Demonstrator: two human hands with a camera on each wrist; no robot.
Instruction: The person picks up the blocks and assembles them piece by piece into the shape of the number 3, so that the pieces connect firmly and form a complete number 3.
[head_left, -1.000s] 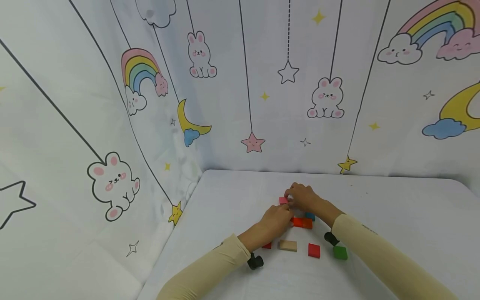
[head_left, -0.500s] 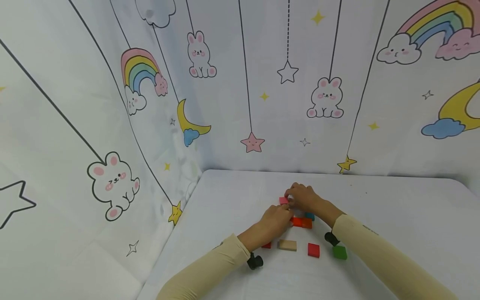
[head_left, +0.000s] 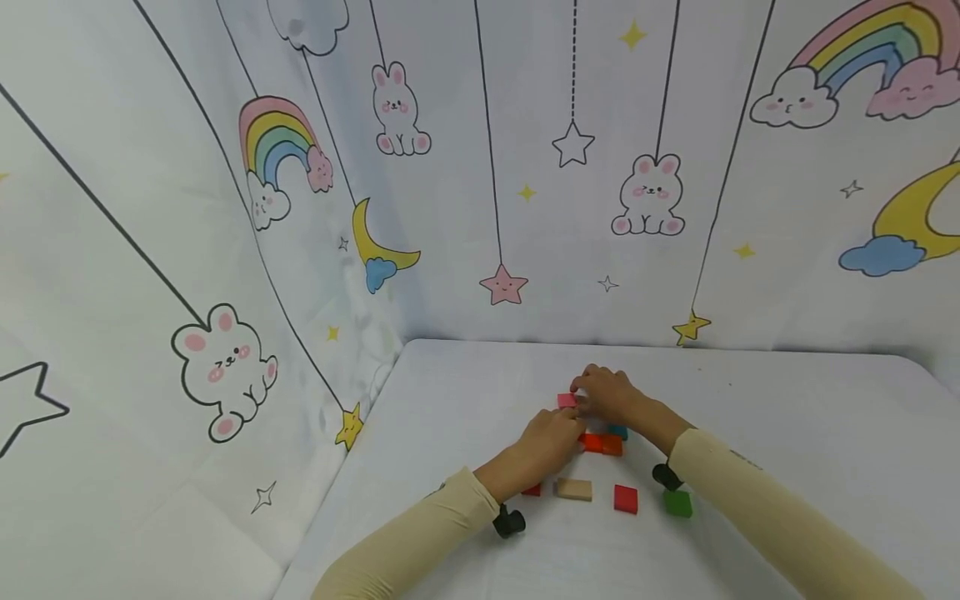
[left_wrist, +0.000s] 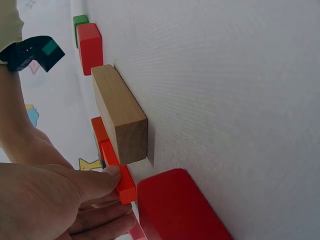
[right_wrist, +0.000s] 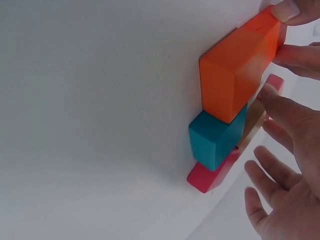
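Observation:
In the head view my left hand (head_left: 551, 442) bends over a row of blocks. Its thumb and fingers pinch the end of a red-orange block (left_wrist: 119, 172), which lies against an orange block (right_wrist: 232, 70). Farther back, my right hand (head_left: 606, 393) has its thumb and index finger around a plain wooden block (right_wrist: 254, 122), its other fingers spread loosely. A pink block (head_left: 567, 401) shows at the left end of that wooden block, a crimson block (right_wrist: 212, 172) at the other end. Between the orange and crimson blocks sits a teal block (right_wrist: 217, 137).
Nearer the body lie a dark red block (left_wrist: 180, 207), another wooden block (head_left: 573, 489), a red block (head_left: 626, 499) and a green block (head_left: 678, 503). Black wrist cameras are strapped at both wrists. A patterned cloth hangs behind and left of the white table (head_left: 787, 433).

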